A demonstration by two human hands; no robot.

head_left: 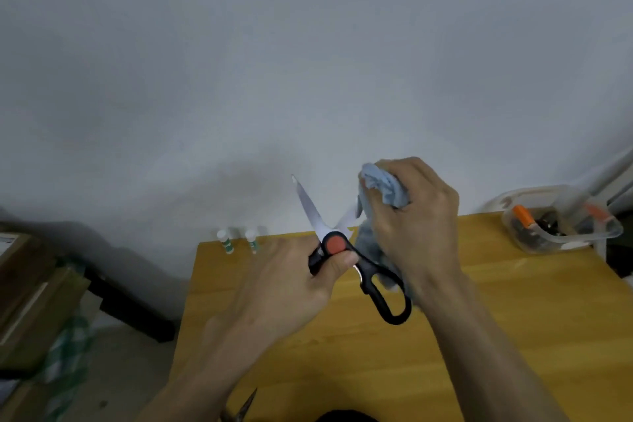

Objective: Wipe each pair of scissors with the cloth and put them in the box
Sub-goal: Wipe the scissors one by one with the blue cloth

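At frame centre, open black-handled scissors (346, 250) are gripped near the pivot by the left hand (291, 284). A blue cloth (380, 188) is bunched in the right hand's (418, 216) curled fingers around one blade. Wiping is best done away from the edge; the clear box (561, 226) waits at right.

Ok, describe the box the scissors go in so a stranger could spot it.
Start at the yellow wooden table and go to its far right corner by the wall. The clear plastic box sits there, holding dark and orange-handled tools, unlike the two small white bottles further left.
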